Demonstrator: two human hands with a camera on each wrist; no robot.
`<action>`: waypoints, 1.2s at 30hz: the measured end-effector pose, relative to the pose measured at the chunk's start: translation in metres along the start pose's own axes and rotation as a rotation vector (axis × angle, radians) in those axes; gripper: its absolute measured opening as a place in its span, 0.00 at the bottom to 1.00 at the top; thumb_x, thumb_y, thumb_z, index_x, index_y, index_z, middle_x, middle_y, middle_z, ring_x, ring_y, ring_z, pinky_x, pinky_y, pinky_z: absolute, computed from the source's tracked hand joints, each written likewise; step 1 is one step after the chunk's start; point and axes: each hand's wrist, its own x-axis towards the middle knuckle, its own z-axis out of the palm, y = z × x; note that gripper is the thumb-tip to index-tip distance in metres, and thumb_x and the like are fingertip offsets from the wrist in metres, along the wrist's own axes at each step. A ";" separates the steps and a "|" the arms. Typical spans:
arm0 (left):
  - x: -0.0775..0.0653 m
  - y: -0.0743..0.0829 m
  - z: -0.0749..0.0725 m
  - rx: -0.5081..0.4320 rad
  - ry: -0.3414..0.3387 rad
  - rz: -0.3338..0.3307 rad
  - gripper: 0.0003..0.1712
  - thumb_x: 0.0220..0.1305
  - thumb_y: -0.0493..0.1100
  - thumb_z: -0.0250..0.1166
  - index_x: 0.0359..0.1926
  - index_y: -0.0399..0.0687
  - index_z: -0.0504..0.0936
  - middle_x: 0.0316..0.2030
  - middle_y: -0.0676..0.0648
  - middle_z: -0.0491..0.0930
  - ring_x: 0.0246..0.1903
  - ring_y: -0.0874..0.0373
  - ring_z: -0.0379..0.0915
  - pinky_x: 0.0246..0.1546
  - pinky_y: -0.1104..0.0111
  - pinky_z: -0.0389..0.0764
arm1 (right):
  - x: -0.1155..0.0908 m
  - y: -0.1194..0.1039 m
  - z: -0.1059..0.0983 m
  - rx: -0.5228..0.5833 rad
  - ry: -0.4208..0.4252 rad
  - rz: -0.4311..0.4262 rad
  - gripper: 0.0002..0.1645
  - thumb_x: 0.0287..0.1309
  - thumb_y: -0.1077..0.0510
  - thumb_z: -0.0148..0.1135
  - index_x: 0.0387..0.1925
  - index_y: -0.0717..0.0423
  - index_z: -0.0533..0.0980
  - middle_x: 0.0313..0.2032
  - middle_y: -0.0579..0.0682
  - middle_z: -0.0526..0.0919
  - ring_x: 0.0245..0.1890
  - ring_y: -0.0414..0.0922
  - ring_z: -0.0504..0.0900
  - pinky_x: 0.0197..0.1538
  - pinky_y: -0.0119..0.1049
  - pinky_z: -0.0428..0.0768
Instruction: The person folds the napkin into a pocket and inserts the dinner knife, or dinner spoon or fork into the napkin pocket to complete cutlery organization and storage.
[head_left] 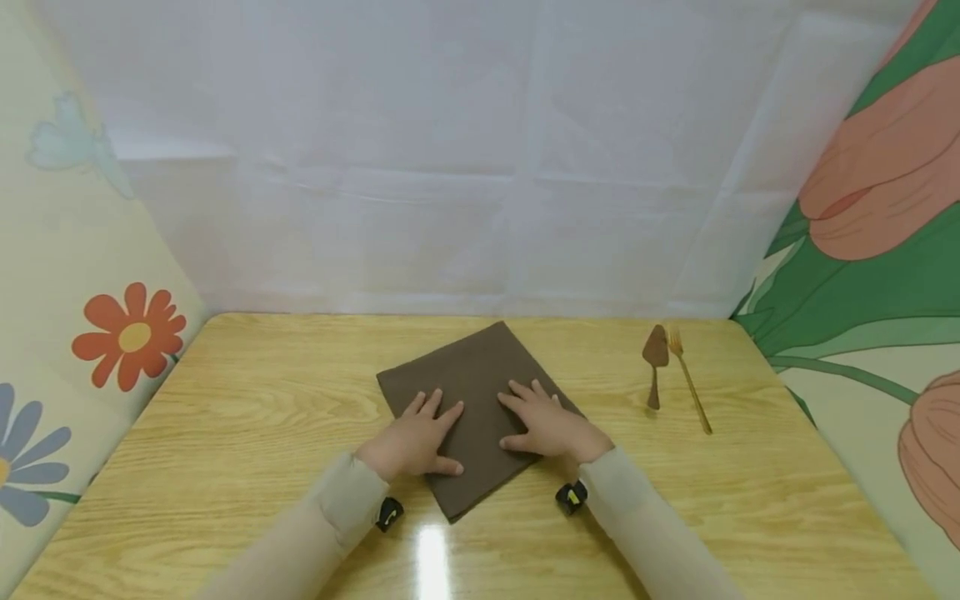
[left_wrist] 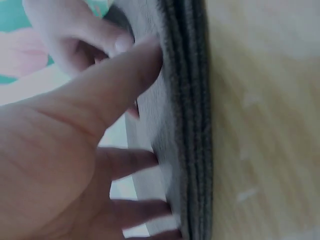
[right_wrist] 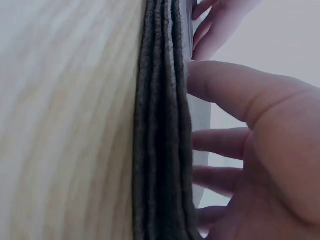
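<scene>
A dark brown cloth (head_left: 480,375), folded into a square of several layers, lies turned at an angle on the wooden table. My left hand (head_left: 416,437) rests on its left part with the fingers spread. On the right part lies my right hand (head_left: 551,423), also with spread fingers. In the left wrist view the thumb (left_wrist: 135,65) touches the cloth's top near the stacked edge (left_wrist: 187,120). The right wrist view shows the layered edge (right_wrist: 160,120) from the side, with that hand's fingertips along the top surface.
At the right of the table lie a brown cake server (head_left: 656,348) and a gold fork (head_left: 692,383), side by side. A white sheet (head_left: 450,167) hangs behind the table's back edge. Walls with painted flowers (head_left: 135,337) stand at both sides.
</scene>
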 end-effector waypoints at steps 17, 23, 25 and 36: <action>-0.003 0.011 0.005 -0.009 0.131 -0.015 0.42 0.62 0.58 0.72 0.69 0.39 0.73 0.67 0.25 0.65 0.64 0.22 0.60 0.58 0.36 0.72 | 0.013 0.018 -0.007 0.056 0.017 -0.067 0.41 0.70 0.47 0.64 0.77 0.54 0.61 0.78 0.58 0.52 0.78 0.63 0.41 0.74 0.68 0.44; 0.004 -0.022 -0.015 -0.195 0.117 0.137 0.35 0.71 0.50 0.66 0.72 0.41 0.69 0.72 0.28 0.60 0.70 0.27 0.55 0.65 0.35 0.63 | -0.002 -0.001 0.000 0.057 0.084 0.048 0.39 0.69 0.49 0.65 0.75 0.56 0.64 0.76 0.65 0.55 0.76 0.65 0.52 0.73 0.61 0.58; 0.007 -0.030 -0.019 -0.212 0.116 0.180 0.36 0.73 0.50 0.64 0.75 0.43 0.65 0.75 0.28 0.54 0.72 0.27 0.49 0.67 0.34 0.59 | -0.008 -0.011 0.002 0.059 0.090 0.103 0.40 0.68 0.48 0.65 0.75 0.58 0.63 0.74 0.68 0.56 0.74 0.67 0.55 0.71 0.62 0.62; 0.025 -0.051 -0.024 -0.145 -0.005 0.219 0.33 0.75 0.44 0.60 0.76 0.43 0.63 0.77 0.34 0.53 0.76 0.33 0.42 0.72 0.39 0.54 | -0.018 -0.056 0.016 -0.009 0.104 0.246 0.45 0.65 0.43 0.67 0.72 0.66 0.64 0.70 0.73 0.62 0.66 0.79 0.62 0.63 0.69 0.70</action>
